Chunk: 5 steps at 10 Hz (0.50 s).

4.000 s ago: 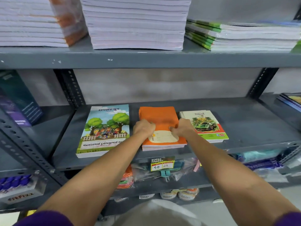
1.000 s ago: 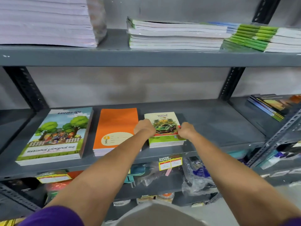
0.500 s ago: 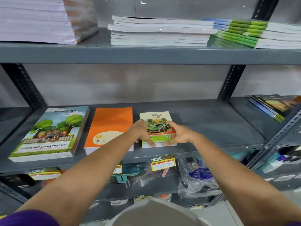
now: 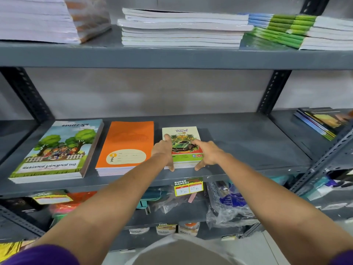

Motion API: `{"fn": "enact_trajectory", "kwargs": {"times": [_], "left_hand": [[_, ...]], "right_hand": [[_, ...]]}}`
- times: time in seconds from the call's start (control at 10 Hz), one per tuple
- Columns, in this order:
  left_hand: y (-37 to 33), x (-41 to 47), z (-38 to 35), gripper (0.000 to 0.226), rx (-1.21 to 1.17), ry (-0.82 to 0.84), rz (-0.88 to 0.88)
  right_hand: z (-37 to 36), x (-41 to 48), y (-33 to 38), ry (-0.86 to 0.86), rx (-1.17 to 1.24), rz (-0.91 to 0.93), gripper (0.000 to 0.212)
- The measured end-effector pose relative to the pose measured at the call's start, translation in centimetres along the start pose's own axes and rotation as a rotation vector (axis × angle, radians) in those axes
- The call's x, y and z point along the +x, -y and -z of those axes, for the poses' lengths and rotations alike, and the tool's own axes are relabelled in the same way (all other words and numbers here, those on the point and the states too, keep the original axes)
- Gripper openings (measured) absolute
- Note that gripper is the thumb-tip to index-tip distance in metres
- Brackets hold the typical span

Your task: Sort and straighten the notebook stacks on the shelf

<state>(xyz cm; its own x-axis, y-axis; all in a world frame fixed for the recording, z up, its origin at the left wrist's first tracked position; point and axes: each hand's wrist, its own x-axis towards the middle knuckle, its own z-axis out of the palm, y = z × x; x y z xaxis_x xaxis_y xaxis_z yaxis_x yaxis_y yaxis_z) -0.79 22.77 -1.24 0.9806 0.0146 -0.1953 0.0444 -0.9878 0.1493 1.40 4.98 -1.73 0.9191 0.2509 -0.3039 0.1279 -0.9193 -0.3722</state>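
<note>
Three notebook stacks lie on the grey middle shelf [image 4: 248,142]. A large stack with a tree-picture cover [image 4: 55,152] is at the left, an orange stack [image 4: 126,146] in the middle, and a small stack with a green car cover [image 4: 182,135] to the right of it. My left hand [image 4: 164,152] rests against the small stack's left side and my right hand [image 4: 207,154] against its right side. Both have the fingers spread, an index finger on the cover and a thumb at the front edge. The small stack lies flat and square to the shelf edge.
The upper shelf carries a wrapped pale stack [image 4: 38,20], a white notebook stack [image 4: 181,29] and a green-spined stack [image 4: 286,29]. Dark-covered books [image 4: 322,121] lie on the neighbouring shelf at right. A yellow price tag [image 4: 188,187] hangs below; plastic bags [image 4: 227,205] fill the lower shelf.
My hands went from the orange stack to the small car-cover stack. Over the last second they changed from closed fists on it to spread fingers along its sides.
</note>
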Motion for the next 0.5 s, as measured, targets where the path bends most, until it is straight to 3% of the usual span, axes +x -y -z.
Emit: {"fn": "enact_trajectory", "kwargs": {"times": [0.3, 0.5], "left_hand": [[0.2, -0.5, -0.2, 0.120, -0.095, 0.007, 0.013], [0.1, -1.9, 1.2, 0.140, -0.202, 0.042, 0.014]], "right_hand": [[-0.2, -0.4, 0.3, 0.004, 0.019, -0.016, 0.115], [-0.2, -2.1, 1.1, -0.030, -0.104, -0.058, 0.136]]}}
